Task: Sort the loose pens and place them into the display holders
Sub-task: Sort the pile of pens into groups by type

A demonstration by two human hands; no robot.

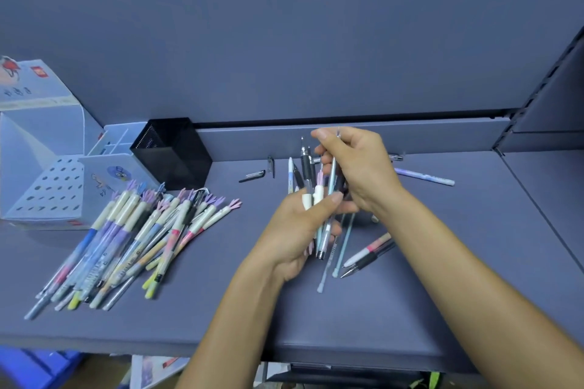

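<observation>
Loose pastel and black plastic pens stand bundled in the left hand, its grip curled, above the middle of the grey-blue surface. The right hand pinches their tops. A pastel pen pile lies toward the left edge. The black mesh holder shows none, so placing seems ahead.

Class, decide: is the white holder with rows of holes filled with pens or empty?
Empty: each visible hole in the perforated holder is open, with no pen standing in it. Loose pens lie beside it.
</observation>
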